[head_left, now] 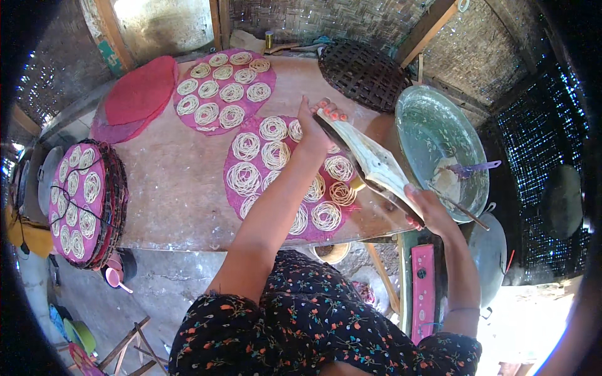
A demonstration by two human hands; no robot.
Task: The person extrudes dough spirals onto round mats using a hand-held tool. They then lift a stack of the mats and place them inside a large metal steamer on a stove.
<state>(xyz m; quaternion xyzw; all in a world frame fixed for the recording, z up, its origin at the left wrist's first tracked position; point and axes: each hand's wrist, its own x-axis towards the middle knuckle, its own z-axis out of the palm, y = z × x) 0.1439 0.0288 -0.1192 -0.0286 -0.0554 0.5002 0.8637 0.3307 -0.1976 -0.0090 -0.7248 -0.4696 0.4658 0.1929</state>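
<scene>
The left hand (315,122) is gripping the far end of a wooden press (370,164), and the right hand (425,207) is clasping its near end, holding it over a pink mat (241,200) covered in noodle coils (244,178). Beside it, a metal basin (433,125) is holding pale dough (446,182) and a purple spatula (471,168).

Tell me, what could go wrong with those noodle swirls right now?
The wooden press, held by the left hand and right hand, hangs over the pink mat; dipping, it might squash the noodle coils. That mat's near side lies at the table edge, so a nudge might tip coils off.
</scene>
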